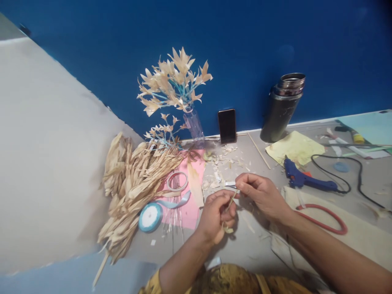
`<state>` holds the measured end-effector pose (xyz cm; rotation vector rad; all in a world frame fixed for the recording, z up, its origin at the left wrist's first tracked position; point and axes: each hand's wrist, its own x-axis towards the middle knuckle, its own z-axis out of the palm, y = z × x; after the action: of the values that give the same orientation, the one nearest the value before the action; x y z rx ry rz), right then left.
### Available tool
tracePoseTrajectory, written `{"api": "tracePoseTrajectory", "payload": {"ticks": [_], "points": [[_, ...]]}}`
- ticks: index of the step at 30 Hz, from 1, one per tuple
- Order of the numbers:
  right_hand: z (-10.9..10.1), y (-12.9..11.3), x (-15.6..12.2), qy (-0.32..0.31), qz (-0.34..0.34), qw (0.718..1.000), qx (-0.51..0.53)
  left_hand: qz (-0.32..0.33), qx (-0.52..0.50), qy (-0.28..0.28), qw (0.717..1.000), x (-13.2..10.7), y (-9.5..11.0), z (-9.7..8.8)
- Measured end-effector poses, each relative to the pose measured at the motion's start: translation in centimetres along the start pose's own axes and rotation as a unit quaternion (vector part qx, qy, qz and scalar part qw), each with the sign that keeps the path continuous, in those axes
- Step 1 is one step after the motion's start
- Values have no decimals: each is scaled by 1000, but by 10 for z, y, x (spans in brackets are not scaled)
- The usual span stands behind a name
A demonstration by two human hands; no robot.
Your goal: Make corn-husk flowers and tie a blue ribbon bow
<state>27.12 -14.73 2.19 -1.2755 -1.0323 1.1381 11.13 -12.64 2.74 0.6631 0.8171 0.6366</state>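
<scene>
My left hand (216, 214) is closed around a thin, pale stem (232, 199) that slants up to the right. Below those fingers a small piece of pale husk (227, 228) sticks out, perhaps a flower at the stem's lower end; the join is hidden. The fingertips of my right hand (257, 192) pinch the stem's upper end. Right behind the hands lie husk scraps (219, 169) on the grey table (199, 249). To the left, a roll of blue ribbon (150, 217) stands near thin wires (174, 218) on pink paper (191, 212).
Dried corn husks (131, 188) are heaped at left. Husk flowers (174, 81) stand in a clear bottle (194, 127) beside a phone (227, 125). A dark flask (280, 110) leans at the back. At right are a blue glue gun (309, 177), its cord and a red ring (339, 220).
</scene>
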Motion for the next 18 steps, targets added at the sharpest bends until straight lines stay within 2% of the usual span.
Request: {"api": "tracePoseTrajectory", "payload": {"ticks": [8, 13, 18], "points": [[1, -4, -2, -11, -24, 999, -40, 33, 135, 64, 988, 1, 1, -2], [-1, -4, -2, -34, -17, 999, -32, 27, 122, 25, 992, 0, 4, -5], [-1, -7, -4, -32, -36, 998, -41, 42, 187, 73, 979, -2, 7, -4]]}}
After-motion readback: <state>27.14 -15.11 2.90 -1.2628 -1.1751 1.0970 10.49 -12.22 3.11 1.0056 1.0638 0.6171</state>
